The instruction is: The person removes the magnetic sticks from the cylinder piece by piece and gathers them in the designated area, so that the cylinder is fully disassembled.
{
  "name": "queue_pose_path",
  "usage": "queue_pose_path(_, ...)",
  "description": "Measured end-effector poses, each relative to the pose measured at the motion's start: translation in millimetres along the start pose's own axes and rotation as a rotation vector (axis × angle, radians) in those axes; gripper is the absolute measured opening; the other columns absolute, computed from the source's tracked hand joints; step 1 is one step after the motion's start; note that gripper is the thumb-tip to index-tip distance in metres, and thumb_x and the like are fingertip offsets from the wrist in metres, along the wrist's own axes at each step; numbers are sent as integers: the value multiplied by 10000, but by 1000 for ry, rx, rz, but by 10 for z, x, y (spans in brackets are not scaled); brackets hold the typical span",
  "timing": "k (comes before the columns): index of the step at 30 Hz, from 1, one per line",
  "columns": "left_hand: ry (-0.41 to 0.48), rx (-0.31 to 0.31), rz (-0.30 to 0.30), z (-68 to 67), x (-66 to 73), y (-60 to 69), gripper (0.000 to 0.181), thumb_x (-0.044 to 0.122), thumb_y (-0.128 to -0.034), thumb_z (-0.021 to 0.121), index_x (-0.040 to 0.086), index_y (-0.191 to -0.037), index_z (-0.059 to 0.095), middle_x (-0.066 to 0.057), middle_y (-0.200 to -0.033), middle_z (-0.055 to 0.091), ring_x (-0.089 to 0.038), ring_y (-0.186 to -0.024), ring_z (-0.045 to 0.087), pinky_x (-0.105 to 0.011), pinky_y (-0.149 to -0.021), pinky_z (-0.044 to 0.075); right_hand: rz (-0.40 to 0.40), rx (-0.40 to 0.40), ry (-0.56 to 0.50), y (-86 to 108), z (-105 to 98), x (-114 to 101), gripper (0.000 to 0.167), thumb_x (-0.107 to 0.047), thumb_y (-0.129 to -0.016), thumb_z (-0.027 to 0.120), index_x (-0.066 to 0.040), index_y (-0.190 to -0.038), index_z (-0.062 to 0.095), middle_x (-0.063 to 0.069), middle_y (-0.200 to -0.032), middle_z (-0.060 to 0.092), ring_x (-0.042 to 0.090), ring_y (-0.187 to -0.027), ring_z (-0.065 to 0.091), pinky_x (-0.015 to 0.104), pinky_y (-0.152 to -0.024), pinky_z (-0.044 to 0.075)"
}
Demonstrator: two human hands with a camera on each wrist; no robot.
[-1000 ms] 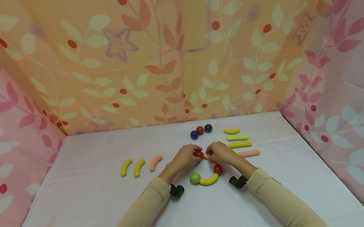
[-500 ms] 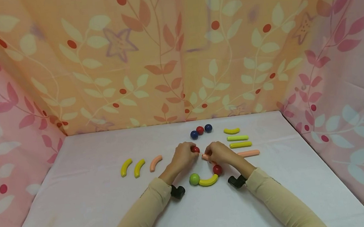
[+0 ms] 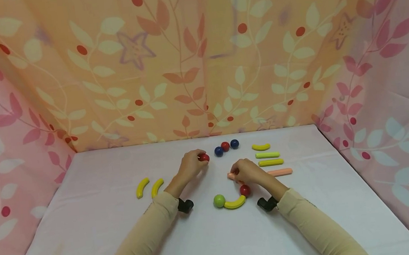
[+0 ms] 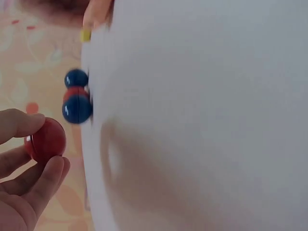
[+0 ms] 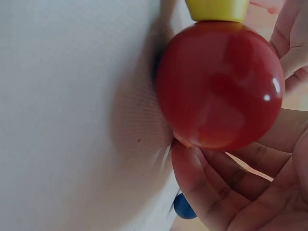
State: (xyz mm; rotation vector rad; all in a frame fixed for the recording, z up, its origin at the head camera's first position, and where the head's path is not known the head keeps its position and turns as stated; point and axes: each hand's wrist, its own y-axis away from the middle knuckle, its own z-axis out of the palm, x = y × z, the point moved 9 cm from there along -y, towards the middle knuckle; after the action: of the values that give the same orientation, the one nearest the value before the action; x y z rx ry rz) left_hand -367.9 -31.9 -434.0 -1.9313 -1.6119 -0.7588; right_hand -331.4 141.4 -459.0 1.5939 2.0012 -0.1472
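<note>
My left hand holds a red ball between thumb and fingers, off the table in the left wrist view. My right hand pinches a salmon-coloured curved stick, mostly hidden by the fingers. A chain runs from that stick: a red ball, a yellow curved stick and a green ball at its other end. The chain lies in front of the right hand.
Behind the hands are two blue balls with a red ball between. Yellow, lime and salmon sticks lie at right. Two yellow curved sticks lie at left, one partly covered by the left arm.
My left hand has drawn the red ball away from the salmon stick's end, leftward and toward the back. The left forearm now covers the salmon curved stick at left. The right hand stays put.
</note>
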Motion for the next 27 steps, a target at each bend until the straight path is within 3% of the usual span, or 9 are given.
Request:
queue_pose_path(5,2,-17,-25,-77,-121,-119,352,119,-852,718,52,-1193,665,-132,-1144,674,-260,-1033,598,-388,-931,514,0,-5,-7,13,-1,8,198,-122,-872,709,-47,-1054,734,74,-969,690,187,-813,554,247,-656,477)
queue_pose_path(10,39,-41,-66,-123,-219,-232,364,113,-852,714,39,-1203,653,-132,-1154,675,-260,-1046,588,-384,-944,499,16,-17,-28,15,11,22,204,-107,-869,710,-63,-1066,734,62,-959,678,192,-840,543,274,-728,500)
queue_pose_path(15,61,-22,-98,-201,-300,-326,371,88,-843,719,38,-1205,656,-145,-1163,675,-276,-1048,580,-392,-942,492,11,-14,-29,17,15,11,198,-121,-880,701,-73,-1069,736,64,-972,682,192,-841,546,284,-740,499)
queue_pose_path(22,87,-2,-165,-238,-447,-394,396,93,-825,740,42,-1208,655,-153,-1199,670,-287,-1079,573,-397,-953,485,13,-12,-25,9,9,-6,213,-141,-882,707,-84,-1085,734,72,-1046,687,198,-879,539,289,-775,497)
queue_pose_path(27,93,0,-180,-225,-522,-419,411,105,-840,734,35,-1233,635,-164,-1231,650,-302,-1139,575,-413,-998,479,13,-17,-26,6,17,-8,222,-135,-879,710,-82,-1095,731,68,-1049,688,197,-883,539,302,-796,500)
